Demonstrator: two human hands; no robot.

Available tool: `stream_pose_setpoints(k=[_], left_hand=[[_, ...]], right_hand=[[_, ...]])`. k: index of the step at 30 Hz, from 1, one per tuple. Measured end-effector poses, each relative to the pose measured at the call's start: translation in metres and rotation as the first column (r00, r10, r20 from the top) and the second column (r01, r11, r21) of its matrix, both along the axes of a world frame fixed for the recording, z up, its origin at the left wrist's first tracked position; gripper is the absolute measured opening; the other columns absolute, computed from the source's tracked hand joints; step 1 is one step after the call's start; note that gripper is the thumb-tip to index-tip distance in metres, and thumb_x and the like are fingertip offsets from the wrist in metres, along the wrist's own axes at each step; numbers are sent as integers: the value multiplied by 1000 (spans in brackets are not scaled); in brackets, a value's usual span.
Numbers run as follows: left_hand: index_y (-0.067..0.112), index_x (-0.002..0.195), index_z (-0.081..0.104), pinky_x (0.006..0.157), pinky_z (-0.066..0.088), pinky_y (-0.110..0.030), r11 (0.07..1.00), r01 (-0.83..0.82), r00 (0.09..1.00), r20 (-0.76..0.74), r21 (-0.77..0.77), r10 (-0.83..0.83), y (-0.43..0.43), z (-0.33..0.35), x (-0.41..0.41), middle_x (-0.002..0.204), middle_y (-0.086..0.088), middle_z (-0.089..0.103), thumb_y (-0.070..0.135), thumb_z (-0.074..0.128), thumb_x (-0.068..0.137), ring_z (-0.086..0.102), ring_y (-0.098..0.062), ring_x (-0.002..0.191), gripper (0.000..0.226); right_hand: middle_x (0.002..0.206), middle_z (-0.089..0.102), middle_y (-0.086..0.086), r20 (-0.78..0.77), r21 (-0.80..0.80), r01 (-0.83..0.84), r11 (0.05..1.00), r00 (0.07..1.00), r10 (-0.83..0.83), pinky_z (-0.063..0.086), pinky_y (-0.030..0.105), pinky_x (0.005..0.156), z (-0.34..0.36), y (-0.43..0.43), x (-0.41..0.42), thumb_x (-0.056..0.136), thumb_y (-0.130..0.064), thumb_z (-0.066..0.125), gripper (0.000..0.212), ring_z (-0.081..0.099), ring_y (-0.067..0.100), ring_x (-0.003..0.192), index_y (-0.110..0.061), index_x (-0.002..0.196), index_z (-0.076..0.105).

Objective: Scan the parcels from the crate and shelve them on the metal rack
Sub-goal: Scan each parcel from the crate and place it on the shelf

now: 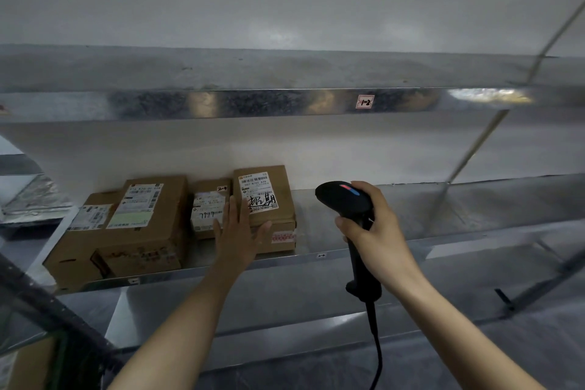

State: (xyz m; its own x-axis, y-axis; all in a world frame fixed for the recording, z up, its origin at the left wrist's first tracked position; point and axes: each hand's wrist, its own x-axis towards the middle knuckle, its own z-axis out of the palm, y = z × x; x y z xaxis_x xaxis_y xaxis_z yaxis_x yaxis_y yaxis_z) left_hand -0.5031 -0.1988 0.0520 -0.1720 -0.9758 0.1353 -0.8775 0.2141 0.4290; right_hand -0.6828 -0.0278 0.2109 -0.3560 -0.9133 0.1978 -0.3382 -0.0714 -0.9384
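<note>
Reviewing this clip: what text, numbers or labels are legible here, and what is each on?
"7917" and "2-4": handwritten on the small middle box.
"507-N700 A26", roughly, plus two handwritten Chinese characters: label on the right box.
"1-2", probably: tag on the upper shelf edge.
Print on the left boxes and lower shelf tags: too blurred to read.

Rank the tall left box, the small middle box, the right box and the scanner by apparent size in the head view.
1. tall left box
2. right box
3. small middle box, partly hidden by the left hand
Unranked: scanner, held nearer the camera in the right hand, so its rank against the boxes is unsure.
</note>
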Motion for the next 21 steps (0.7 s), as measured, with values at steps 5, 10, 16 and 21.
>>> stream_pose_setpoints(k=[5,10,16,21], left_hand=[[21,154,4,116,3,-53,1000,-2,986,-165,-5,1,19,14,5,161,-5,-1,63,36,90,-1,-24,148,83],[22,153,0,117,5,-48,1000,0,969,-247,-20,-5,51,23,24,161,-3,-2,81,16,81,-1,-22,148,95],[21,153,1,117,4,-45,995,-73,976,-211,-75,56,99,30,65,161,-1,-1,76,17,79,-1,-17,148,93],[20,153,4,117,6,-45,983,-164,968,-205,-87,144,143,35,112,161,-2,0,81,18,78,1,-18,147,97]], right_hand=[[104,60,-12,-18,-30,4,1000,1000,-4,53,39,86,6,17,6,84,-1,64,50,60,13,88,-28,124,50],[105,60,-15,-35,-42,-12,999,999,11,52,39,89,8,41,19,84,-3,65,53,60,11,91,-32,125,49],[104,60,-17,-41,-85,-110,990,993,107,50,37,91,12,71,47,83,-4,66,51,59,10,93,-32,123,50],[101,60,-23,-41,-113,-218,969,976,215,49,24,85,12,93,77,84,-7,67,49,59,2,91,-39,117,50]])
